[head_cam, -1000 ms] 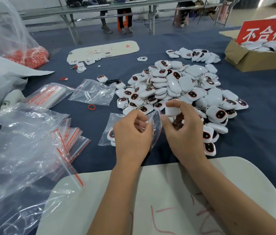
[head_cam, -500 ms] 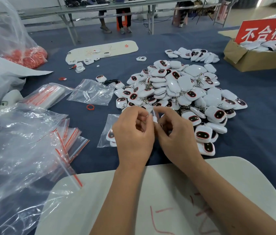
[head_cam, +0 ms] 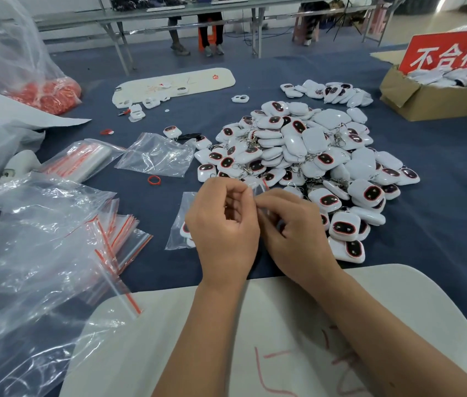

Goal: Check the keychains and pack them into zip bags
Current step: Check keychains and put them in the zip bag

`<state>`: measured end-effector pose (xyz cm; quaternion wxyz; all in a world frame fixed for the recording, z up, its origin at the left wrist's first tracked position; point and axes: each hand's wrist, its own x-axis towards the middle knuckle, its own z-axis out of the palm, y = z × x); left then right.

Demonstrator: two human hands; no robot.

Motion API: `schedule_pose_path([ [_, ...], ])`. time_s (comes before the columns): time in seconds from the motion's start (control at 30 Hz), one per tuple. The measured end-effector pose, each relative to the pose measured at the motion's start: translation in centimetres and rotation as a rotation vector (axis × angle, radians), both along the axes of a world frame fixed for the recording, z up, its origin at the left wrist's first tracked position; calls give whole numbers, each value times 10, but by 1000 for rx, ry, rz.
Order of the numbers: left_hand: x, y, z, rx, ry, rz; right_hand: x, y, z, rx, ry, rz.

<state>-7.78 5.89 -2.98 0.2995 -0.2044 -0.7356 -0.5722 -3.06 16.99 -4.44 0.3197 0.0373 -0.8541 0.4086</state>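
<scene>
My left hand (head_cam: 223, 224) and right hand (head_cam: 292, 227) meet over the blue surface (head_cam: 427, 224), fingers (head_cam: 241, 193) of both curled and pinching the top edge of a small clear zip bag (head_cam: 258, 190) between them; whether a keychain already sits inside I cannot tell, as my knuckles hide the pouch. I judge this to be the sealing or opening of the strip, and the risk lies there: a pinch that misses part of the track would leave the mouth gaping, and thin film could slip free. Just beyond my right hand, the heap of white keychains (head_cam: 312, 156) lies close enough for a stray knuckle to scatter it. A packed bag (head_cam: 182, 224) lies beside my left hand, spare zip bags (head_cam: 123, 233) farther left.
</scene>
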Motion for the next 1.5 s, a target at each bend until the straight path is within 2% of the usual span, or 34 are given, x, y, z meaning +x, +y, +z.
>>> schedule_pose_path([
  [0.07,2,2,0,2,19,-9,1,0,2,9,5,-15],
  [0.23,5,4,-1,8,59,-35,1,3,1,49,-220,183],
  [0.4,8,7,-2,3,72,-33,0,3,2,-42,-155,21],
  [0.5,10,9,-2,-7,74,-39,2,5,-2,43,-250,101],
  [0.57,10,9,-3,-10,82,-46,3,3,0,-36,-217,99],
  [0.63,8,10,-4,-12,44,-87,4,3,3,-118,-113,-67],
  [0.7,7,13,-6,-63,-61,-183,4,5,3,-67,-17,-358],
  [0.77,6,16,-10,-199,-123,-284,3,8,3,-28,29,-561],
  [0.83,5,20,-16,-340,-184,-357,3,12,3,55,-18,-626],
  [0.93,5,21,-19,-439,-220,-391,0,13,0,318,-280,-608],
  [1.07,2,20,-18,-439,-264,-270,0,11,1,491,-415,-581],
  [1.23,-4,14,-14,-376,-410,-77,2,15,5,344,-380,-470],
  [1.37,-8,6,-12,-349,-463,-31,2,12,4,482,-401,-355],
  [1.5,-8,4,-10,-294,-496,-56,-4,11,1,504,-407,-291],
])
